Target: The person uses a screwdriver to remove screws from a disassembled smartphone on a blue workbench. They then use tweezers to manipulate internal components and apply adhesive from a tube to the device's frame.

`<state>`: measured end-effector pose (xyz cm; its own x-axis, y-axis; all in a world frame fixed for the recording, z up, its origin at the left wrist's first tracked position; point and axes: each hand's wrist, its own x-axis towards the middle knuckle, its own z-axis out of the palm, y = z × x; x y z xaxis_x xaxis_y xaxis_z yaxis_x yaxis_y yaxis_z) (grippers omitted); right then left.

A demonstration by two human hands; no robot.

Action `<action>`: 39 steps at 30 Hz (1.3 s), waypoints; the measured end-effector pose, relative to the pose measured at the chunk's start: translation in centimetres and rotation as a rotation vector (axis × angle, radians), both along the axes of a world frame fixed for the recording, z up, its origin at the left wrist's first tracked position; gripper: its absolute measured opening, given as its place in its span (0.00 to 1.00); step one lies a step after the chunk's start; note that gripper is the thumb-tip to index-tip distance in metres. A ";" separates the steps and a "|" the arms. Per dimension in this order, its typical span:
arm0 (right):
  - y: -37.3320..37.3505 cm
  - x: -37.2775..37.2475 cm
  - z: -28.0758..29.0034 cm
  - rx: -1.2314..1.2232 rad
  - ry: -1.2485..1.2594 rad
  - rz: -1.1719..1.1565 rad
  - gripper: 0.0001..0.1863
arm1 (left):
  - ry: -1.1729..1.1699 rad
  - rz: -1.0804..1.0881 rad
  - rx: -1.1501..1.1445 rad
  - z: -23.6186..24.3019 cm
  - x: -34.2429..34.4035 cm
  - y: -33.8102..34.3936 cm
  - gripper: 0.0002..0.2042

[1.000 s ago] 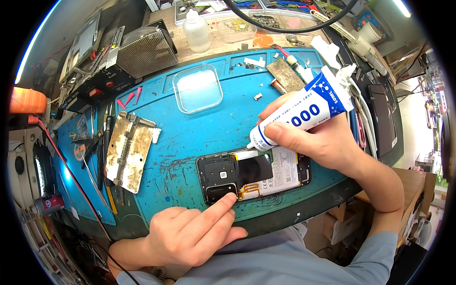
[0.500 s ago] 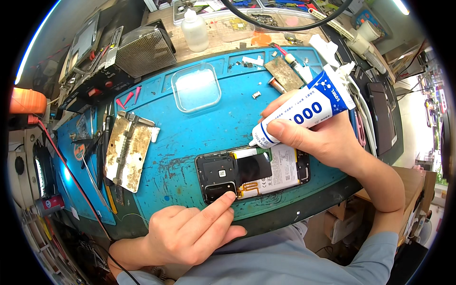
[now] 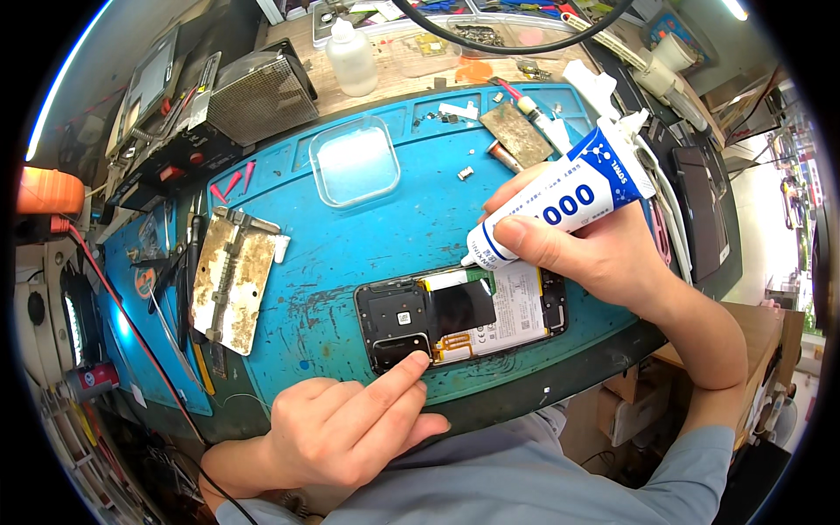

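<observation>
On the blue work mat (image 3: pixel 289 271) lies an opened smartphone (image 3: pixel 394 311), its back cover off. A white battery and a black strip lying over its middle are visible. My right hand (image 3: pixel 577 249) is closed round a white and blue glue tube (image 3: pixel 551 201), slanting with its nozzle down to the left. The nozzle tip is at the phone's far long edge; whether it touches cannot be told. My left hand (image 3: pixel 350 420) holds nothing. Its index fingertip rests on the phone's near edge, beside the black camera part, with the other fingers loosely bent.
A clear square dish (image 3: pixel 354 162) and a metal holder (image 3: pixel 236 280) lie on the mat. Farther back stand a squeeze bottle (image 3: pixel 352 57) and a mesh-covered device (image 3: pixel 262 92). Tweezers and tools lie at the left, beside a red cable (image 3: pixel 118 297). A metal plate (image 3: pixel 516 133) sits beyond my right hand.
The view has shifted slightly. The tube's nozzle has crept a little to the right along the phone's far edge. My left fingertip stays on the phone.
</observation>
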<state>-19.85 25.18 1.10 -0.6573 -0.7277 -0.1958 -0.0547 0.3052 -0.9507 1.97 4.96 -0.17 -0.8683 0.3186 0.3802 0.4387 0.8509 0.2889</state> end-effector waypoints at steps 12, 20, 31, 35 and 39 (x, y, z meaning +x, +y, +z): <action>0.2 -0.1 -0.3 -0.032 0.013 -0.034 0.13 | -0.021 -0.008 -0.012 0.2 0.0 -0.1 0.14; 0.5 -0.1 -0.4 -0.071 0.022 -0.052 0.13 | -0.024 -0.008 -0.015 0.3 -0.1 -0.1 0.14; 1.1 -0.5 0.2 0.015 0.051 -0.028 0.11 | -0.020 0.004 -0.009 0.2 0.0 0.1 0.14; 1.5 -0.6 0.4 0.009 0.057 -0.019 0.11 | -0.025 0.001 -0.025 0.4 -0.1 0.0 0.14; 1.8 -0.6 0.4 -0.006 0.049 -0.023 0.12 | -0.026 0.003 -0.026 0.4 -0.1 0.0 0.14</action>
<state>-20.50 26.95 1.47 -0.6827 -0.7133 -0.1584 -0.0945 0.3012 -0.9489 1.84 4.97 0.21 -0.8786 0.3256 0.3493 0.4289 0.8597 0.2773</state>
